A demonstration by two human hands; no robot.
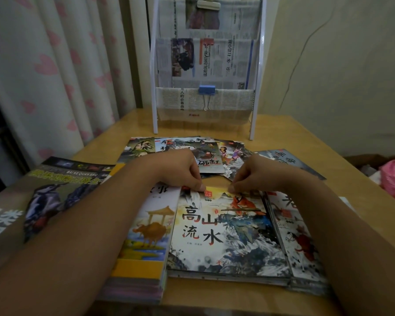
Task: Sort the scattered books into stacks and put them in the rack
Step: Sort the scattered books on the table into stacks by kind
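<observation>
You are at a light wooden table [271,124] set against a cream wall, with a white curtain printed with pink hearts [55,65] hanging off to your left. Nearest you, under your wrists, lies a thin picture book with a snowy ink-painted mountain cover and large black and red characters [226,236], flat on a low stack. Your left hand [178,169] is curled, thumb and fingertips pinching the far edge of that book near its left corner; your right hand [258,174] is curled the same way, fingers pressed to the same far edge a little to the right. Beneath your left forearm sits a book with a yellow band and a brown ox under a pavilion [146,231], topping a thicker pile. Left of that arm lies a large dark bird encyclopedia showing a woodpecker [55,197]. Under your right forearm a pale book with a red horse [299,236] peeks out. Just beyond both hands is a fanned scatter of thin illustrated books [185,151], overlapping each other. Farthest back stands a white-framed rack lined with newspaper [205,65], a blue binder clip [206,90] gripping its lowest pocket.
</observation>
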